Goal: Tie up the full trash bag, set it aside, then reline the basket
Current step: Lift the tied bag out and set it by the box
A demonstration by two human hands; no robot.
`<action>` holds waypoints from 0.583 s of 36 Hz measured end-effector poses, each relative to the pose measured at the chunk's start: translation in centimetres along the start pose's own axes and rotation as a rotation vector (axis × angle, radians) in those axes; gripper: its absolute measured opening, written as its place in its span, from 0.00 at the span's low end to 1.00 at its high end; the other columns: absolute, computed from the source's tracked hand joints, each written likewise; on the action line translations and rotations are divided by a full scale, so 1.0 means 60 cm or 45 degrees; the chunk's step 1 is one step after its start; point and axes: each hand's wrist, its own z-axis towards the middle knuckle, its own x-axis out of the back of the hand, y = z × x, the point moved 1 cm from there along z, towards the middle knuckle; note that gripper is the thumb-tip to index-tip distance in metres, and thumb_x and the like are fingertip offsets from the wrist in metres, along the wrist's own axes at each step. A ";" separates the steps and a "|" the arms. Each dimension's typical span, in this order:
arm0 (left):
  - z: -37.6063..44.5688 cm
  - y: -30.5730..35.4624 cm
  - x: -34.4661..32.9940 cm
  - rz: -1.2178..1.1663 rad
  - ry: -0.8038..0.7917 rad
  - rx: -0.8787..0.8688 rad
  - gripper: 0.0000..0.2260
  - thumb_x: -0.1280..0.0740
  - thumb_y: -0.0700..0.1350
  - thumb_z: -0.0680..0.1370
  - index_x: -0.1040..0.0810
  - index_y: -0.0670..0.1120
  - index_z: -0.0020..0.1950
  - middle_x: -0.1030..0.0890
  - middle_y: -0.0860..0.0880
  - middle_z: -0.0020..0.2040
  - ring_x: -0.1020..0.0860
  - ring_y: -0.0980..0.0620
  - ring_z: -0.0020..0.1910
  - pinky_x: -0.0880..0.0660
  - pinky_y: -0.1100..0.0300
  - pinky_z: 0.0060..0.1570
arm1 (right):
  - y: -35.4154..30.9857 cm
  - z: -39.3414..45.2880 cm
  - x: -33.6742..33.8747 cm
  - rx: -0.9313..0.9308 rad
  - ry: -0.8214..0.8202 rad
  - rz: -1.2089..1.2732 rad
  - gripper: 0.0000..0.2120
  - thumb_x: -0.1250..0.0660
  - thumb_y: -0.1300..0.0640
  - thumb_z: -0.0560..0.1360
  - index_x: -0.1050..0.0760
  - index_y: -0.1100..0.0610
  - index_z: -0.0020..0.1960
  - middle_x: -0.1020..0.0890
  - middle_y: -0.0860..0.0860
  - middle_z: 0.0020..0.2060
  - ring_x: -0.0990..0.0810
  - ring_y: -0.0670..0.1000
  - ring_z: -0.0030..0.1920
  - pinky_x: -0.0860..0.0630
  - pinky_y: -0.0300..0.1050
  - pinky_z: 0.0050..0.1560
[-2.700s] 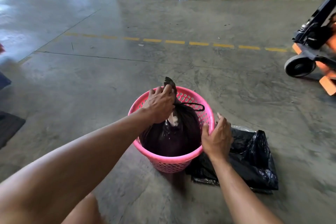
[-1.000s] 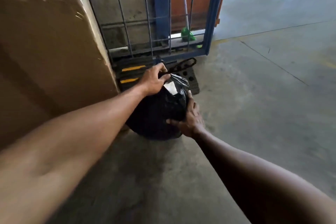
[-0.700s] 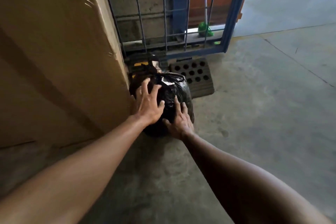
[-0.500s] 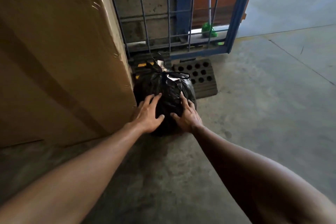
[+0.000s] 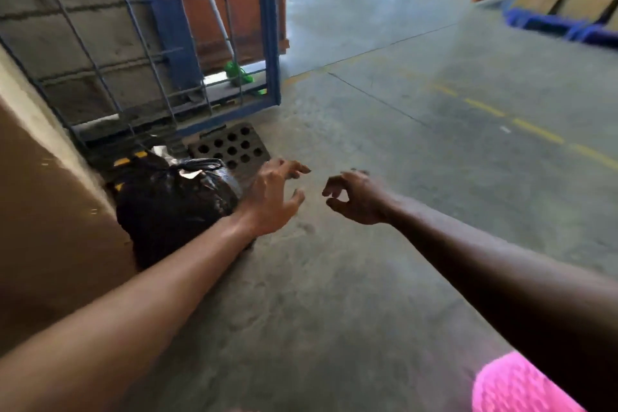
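Observation:
The tied black trash bag sits on the concrete floor at the left, against a tall brown wrapped box. Its knotted top points up and to the right. My left hand hovers just right of the bag, fingers spread, holding nothing. My right hand is further right over bare floor, fingers loosely curled and empty. A piece of the pink basket shows at the bottom right corner, under my right arm.
A blue wire-mesh cage stands behind the bag. A black perforated rubber wedge lies on the floor beside the bag. Blue pallets with brown boxes stand at the far right. A dashed yellow line crosses the concrete floor.
Both hands have let go of the bag and moved off to its right. The view has swung right, and the pink basket has come into the bottom right corner.

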 end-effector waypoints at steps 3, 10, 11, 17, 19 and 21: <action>0.019 0.080 -0.059 -0.058 -0.067 -0.144 0.12 0.31 0.46 0.77 0.19 0.52 0.60 0.21 0.53 0.53 0.23 0.61 0.50 0.25 0.61 0.55 | 0.057 -0.113 0.056 -0.127 0.031 -0.045 0.11 0.35 0.47 0.77 0.20 0.47 0.58 0.15 0.45 0.52 0.22 0.51 0.57 0.27 0.45 0.56; -0.030 0.351 -0.239 -0.310 -0.322 -0.556 0.08 0.31 0.43 0.75 0.16 0.50 0.52 0.19 0.49 0.46 0.20 0.52 0.44 0.23 0.56 0.48 | 0.149 -0.441 0.155 -0.569 0.197 0.050 0.10 0.31 0.50 0.75 0.16 0.50 0.53 0.13 0.48 0.48 0.17 0.50 0.51 0.22 0.44 0.52; -0.049 0.392 -0.262 -0.347 -0.372 -0.603 0.07 0.31 0.43 0.75 0.16 0.50 0.50 0.19 0.50 0.45 0.20 0.52 0.44 0.22 0.55 0.47 | 0.157 -0.484 0.163 -0.620 0.215 0.054 0.09 0.31 0.50 0.75 0.15 0.51 0.51 0.13 0.49 0.47 0.16 0.50 0.50 0.22 0.45 0.52; -0.167 0.590 -0.342 -0.389 -0.662 -0.703 0.09 0.34 0.48 0.72 0.21 0.50 0.51 0.17 0.54 0.40 0.18 0.47 0.42 0.22 0.51 0.43 | 0.217 -0.689 0.186 -0.948 0.382 0.087 0.11 0.27 0.48 0.73 0.16 0.56 0.40 0.13 0.54 0.40 0.15 0.53 0.43 0.21 0.51 0.47; -0.209 0.640 -0.370 -0.333 -0.748 -0.724 0.08 0.33 0.49 0.74 0.22 0.51 0.53 0.18 0.54 0.40 0.18 0.48 0.42 0.22 0.52 0.44 | 0.240 -0.755 0.186 -1.037 0.489 0.149 0.09 0.27 0.48 0.71 0.14 0.54 0.43 0.12 0.51 0.39 0.14 0.50 0.43 0.19 0.50 0.49; -0.252 0.675 -0.395 -0.237 -0.823 -0.772 0.08 0.33 0.53 0.76 0.22 0.53 0.53 0.16 0.54 0.43 0.17 0.48 0.45 0.22 0.53 0.44 | 0.256 -0.812 0.177 -1.112 0.591 0.230 0.09 0.26 0.48 0.70 0.14 0.53 0.45 0.12 0.49 0.39 0.14 0.47 0.42 0.18 0.47 0.49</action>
